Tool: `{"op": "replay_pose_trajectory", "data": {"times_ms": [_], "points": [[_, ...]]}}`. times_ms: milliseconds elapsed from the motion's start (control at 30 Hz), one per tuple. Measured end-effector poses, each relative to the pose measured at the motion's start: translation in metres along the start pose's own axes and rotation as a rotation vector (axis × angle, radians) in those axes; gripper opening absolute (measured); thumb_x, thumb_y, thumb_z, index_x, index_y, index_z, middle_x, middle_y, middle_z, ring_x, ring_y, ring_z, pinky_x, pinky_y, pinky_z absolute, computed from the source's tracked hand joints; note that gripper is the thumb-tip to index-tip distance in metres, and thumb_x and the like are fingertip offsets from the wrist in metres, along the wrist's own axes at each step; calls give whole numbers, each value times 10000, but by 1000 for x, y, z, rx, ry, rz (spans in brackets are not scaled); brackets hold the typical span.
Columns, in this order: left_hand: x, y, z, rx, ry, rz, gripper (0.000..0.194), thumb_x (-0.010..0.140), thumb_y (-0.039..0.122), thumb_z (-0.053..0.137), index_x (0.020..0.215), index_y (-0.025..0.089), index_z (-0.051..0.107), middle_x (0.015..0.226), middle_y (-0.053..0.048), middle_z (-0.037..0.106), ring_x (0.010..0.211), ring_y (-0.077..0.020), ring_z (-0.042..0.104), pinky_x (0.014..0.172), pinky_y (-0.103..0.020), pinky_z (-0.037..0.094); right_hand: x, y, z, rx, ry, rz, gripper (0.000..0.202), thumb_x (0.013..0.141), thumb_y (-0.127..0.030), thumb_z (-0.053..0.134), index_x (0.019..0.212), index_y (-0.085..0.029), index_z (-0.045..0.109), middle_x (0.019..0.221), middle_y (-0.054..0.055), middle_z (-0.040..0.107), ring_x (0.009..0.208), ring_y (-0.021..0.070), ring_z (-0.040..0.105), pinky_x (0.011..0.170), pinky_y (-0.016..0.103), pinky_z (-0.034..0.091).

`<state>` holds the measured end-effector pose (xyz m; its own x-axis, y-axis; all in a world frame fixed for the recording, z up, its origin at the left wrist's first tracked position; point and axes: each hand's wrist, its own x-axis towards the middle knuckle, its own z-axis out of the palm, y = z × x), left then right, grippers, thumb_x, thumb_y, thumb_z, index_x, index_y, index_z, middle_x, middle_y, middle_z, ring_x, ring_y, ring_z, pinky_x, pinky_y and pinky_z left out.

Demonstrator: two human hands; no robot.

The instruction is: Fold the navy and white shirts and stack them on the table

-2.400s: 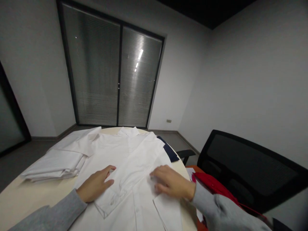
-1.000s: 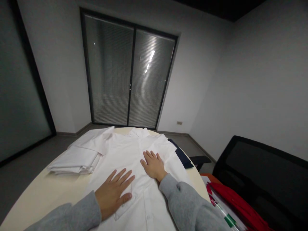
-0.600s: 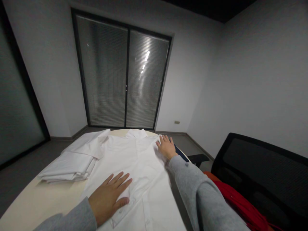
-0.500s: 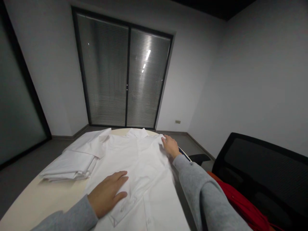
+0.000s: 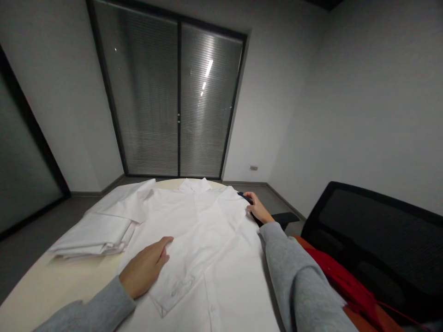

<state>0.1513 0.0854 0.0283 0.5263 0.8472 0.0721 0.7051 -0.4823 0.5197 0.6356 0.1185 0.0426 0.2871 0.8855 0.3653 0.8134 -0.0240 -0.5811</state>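
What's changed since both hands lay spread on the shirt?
The right hand has moved rightward from the middle of the shirt to its right edge; whether it grips cloth is unclear. The left hand has drawn its fingers together. The folded white pile stayed put.

An office or small meeting room, by its furnishings
A mesh-backed chair (image 5: 374,230) is seen beside a rounded tabletop (image 5: 69,281); blinds (image 5: 152,106) are framed in dark-edged glass, with plain walls around.
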Motion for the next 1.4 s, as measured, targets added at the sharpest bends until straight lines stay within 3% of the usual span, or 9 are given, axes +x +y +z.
{"op": "replay_pose_trajectory", "data": {"times_ms": [167, 433, 600, 767, 833, 933, 1100, 1300, 1400], "points": [[5, -3, -5, -85, 148, 29, 475, 1011, 386, 332, 1379, 195, 563, 1282, -122, 707, 1166, -260, 679, 1034, -396, 511, -6, 4, -11, -60, -167, -66, 722, 659, -168, 593, 1380, -204, 619, 1397, 83, 657, 1269, 261, 585, 1114, 378, 413], [13, -21, -17, -1, 227, 41, 414, 979, 351, 358, 1250, 215, 640, 1216, -111, 710, 1127, -266, 689, 1021, -387, 524, -10, -1, -10, -279, -82, -8, 504, 781, -148, 569, 1260, -207, 716, 1025, 71, 757, 983, 249, 658, 951, 364, 477], [8, -32, -19, 227, 63, -74, 360, 970, 261, 404, 1219, 252, 665, 1181, -90, 695, 1101, -260, 707, 989, -388, 519, -15, -7, -23, -356, -123, -6, 466, 827, -213, 601, 1264, -280, 745, 1168, 55, 770, 1097, 266, 662, 998, 368, 481], [4, -14, -23, 352, 20, -101, 404, 945, 190, 454, 1275, 267, 672, 1232, -112, 680, 1170, -296, 664, 998, -440, 499, -16, -33, -42, -502, 49, 78, 533, 926, -222, 487, 1439, -185, 630, 1462, 199, 614, 1391, 398, 496, 1170, 594, 314], [5, -6, -23, 354, 54, -41, 418, 960, 193, 447, 1309, 260, 668, 1288, -120, 680, 1227, -298, 628, 1050, -466, 475, -13, -53, -32, -532, 105, 7, 604, 1013, -295, 391, 1596, -142, 418, 1655, 190, 398, 1554, 368, 273, 1255, 584, 156], [7, -1, -17, 312, 62, 111, 471, 1014, 287, 448, 1460, 260, 596, 1518, -106, 592, 1411, -287, 518, 1175, -475, 399, -13, -77, 5, -546, 2, -156, 699, 1066, -491, 333, 1676, -174, 208, 1757, 81, 180, 1628, 262, 55, 1301, 476, -14], [5, -11, 0, 305, -92, 150, 549, 1059, 436, 416, 1595, 323, 459, 1668, -23, 419, 1571, -283, 326, 1278, -527, 264, -20, -64, 60, -543, -268, -155, 760, 1037, -595, 370, 1623, -111, 354, 1688, 142, 354, 1587, 284, 262, 1297, 465, 105], [3, -11, 1, 307, -123, 147, 568, 1066, 446, 405, 1618, 310, 419, 1697, -15, 344, 1593, -279, 268, 1294, -529, 204, -11, -40, 67, -560, -300, -24, 811, 1043, -615, 285, 1640, -66, 296, 1709, 157, 295, 1593, 350, 228, 1284, 522, 135], [5, -5, -20, 240, -128, 128, 519, 1041, 462, 440, 1520, 307, 565, 1624, -17, 489, 1523, -273, 417, 1254, -459, 303, -8, -40, 67, -574, -297, 10, 816, 1038, -627, 269, 1641, -79, 303, 1714, 145, 287, 1591, 356, 232, 1277, 530, 160]]}}
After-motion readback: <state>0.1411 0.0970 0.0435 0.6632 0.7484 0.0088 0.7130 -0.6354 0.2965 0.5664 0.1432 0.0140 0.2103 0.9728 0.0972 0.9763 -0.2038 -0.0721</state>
